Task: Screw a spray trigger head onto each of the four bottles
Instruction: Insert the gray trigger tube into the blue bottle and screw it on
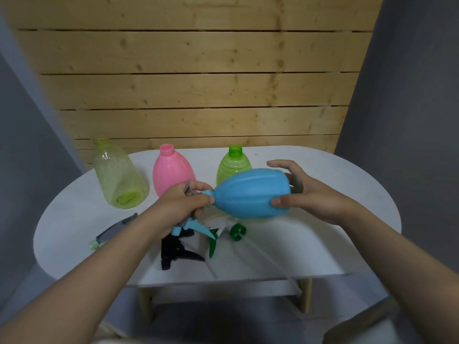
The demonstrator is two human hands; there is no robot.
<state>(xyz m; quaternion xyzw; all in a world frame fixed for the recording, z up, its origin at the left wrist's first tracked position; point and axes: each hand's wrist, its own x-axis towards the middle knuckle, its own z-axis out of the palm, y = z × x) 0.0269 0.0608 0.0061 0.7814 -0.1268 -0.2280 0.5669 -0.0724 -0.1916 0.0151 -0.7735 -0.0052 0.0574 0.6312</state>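
Note:
I hold a blue bottle (250, 193) sideways above the table, neck pointing left. My right hand (305, 192) cups its base. My left hand (185, 203) is closed on a grey and light-blue trigger head (192, 223) at the bottle's neck; my fingers hide the joint. Three open bottles stand behind: a pale yellow-green one (119, 177) at the left, a pink one (171, 173) in the middle, a ribbed green one (233, 165) partly behind the blue bottle.
Loose trigger heads lie on the white oval table (323, 244): a grey one with a pale green cap (114, 230) at the left, a black one (176, 254) near the front, a white and green one (227, 230) with a clear dip tube. A wooden slat wall stands behind.

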